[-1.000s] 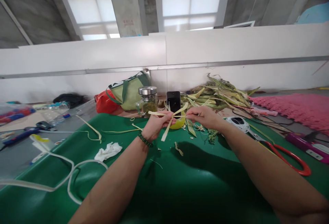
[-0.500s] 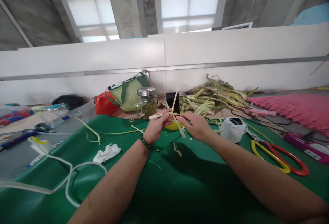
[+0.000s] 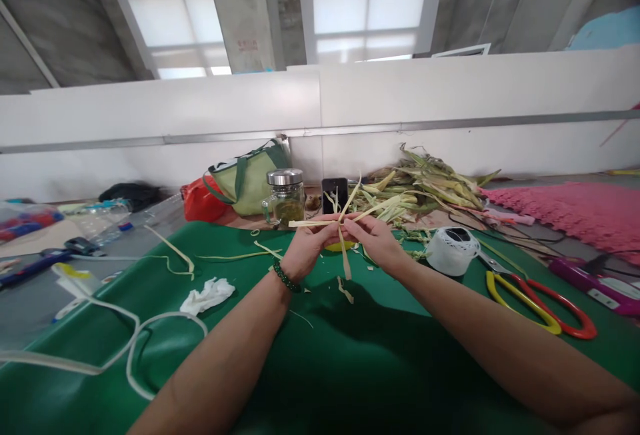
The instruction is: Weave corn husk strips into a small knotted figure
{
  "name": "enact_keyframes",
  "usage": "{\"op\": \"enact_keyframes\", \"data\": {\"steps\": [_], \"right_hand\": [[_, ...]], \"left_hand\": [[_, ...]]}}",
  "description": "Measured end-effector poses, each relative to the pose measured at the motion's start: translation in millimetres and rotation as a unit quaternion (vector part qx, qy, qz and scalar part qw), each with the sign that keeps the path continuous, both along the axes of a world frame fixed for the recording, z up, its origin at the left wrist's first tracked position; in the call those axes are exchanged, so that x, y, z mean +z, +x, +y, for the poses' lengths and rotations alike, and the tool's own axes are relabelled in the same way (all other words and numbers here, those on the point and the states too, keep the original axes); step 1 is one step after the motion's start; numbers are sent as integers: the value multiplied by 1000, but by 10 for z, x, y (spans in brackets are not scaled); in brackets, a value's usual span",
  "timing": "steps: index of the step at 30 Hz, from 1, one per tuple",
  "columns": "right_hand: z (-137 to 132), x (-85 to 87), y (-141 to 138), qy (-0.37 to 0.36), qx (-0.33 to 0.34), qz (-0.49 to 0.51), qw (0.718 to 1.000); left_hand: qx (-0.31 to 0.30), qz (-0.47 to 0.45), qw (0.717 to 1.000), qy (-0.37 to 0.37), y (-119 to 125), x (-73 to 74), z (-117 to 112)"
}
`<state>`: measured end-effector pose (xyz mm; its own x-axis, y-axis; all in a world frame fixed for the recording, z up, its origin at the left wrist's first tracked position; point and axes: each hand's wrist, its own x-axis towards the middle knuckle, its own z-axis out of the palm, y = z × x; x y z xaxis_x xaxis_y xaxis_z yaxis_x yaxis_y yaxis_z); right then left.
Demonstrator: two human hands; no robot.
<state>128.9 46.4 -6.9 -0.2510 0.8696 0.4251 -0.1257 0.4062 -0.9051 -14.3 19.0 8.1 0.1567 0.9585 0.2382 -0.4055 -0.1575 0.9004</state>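
Observation:
My left hand (image 3: pixel 306 248), with a green bead bracelet at the wrist, and my right hand (image 3: pixel 374 240) meet above a green mat (image 3: pixel 320 355). Both pinch a small bundle of crossed pale straw strips (image 3: pixel 342 222). One strip sticks out to the left, one hangs down between my hands, and others fan upward. A yellow round object (image 3: pixel 340 246) lies on the mat just behind my hands, mostly hidden by them.
Behind my hands are a pile of corn husks (image 3: pixel 425 188), a black phone (image 3: pixel 335 190), a lidded glass jar (image 3: pixel 286 196) and a green bag (image 3: pixel 247 178). At right lie a white twine spool (image 3: pixel 453 250) and scissors (image 3: pixel 537 295). At left lie crumpled tissue (image 3: pixel 207 294) and white cord (image 3: pixel 100 342).
My right hand moved left until it met my left hand. The strips turned in my grip: one now hangs straight down and others point up. The spool and scissors came into full view.

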Motion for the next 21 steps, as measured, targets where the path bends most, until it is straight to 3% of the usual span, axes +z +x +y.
{"op": "enact_keyframes", "data": {"steps": [7, 12, 21], "right_hand": [[16, 50, 100, 58, -91, -65, 992], [43, 39, 114, 55, -86, -69, 992], [47, 34, 91, 39, -68, -68, 995]], "left_hand": [[13, 18, 999, -44, -32, 5, 21], [-3, 15, 998, -64, -79, 52, 3], [44, 63, 994, -79, -74, 70, 14]]}}
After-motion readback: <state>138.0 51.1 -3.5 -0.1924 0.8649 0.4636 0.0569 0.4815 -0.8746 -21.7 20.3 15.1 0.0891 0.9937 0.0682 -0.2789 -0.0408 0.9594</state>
